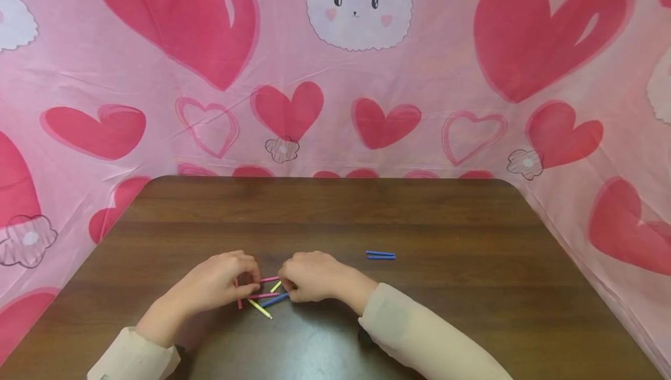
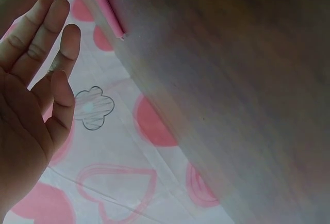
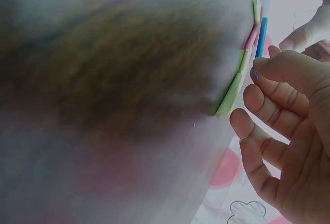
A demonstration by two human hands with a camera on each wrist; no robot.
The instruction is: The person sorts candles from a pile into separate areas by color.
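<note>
In the head view, a loose cluster of thin coloured sticks lies on the table between the two hands. My right hand (image 1: 314,275) pinches one end of a blue stick (image 1: 275,299) between thumb and index finger; in the right wrist view that blue stick (image 3: 262,37) stands above the fingertips. My left hand (image 1: 225,278) is at the cluster's left side, fingers loosely bent, with no stick visibly held. Beside its thumb are a pink stick (image 1: 264,296) and a reddish stick (image 1: 240,304). A yellow stick (image 1: 260,309) lies in front, another yellow stick (image 1: 276,287) behind.
Two blue sticks (image 1: 380,255) lie side by side on the brown wooden table (image 1: 445,310), right of the hands. A pink cloth (image 1: 335,65) printed with hearts hangs behind the table and at its sides.
</note>
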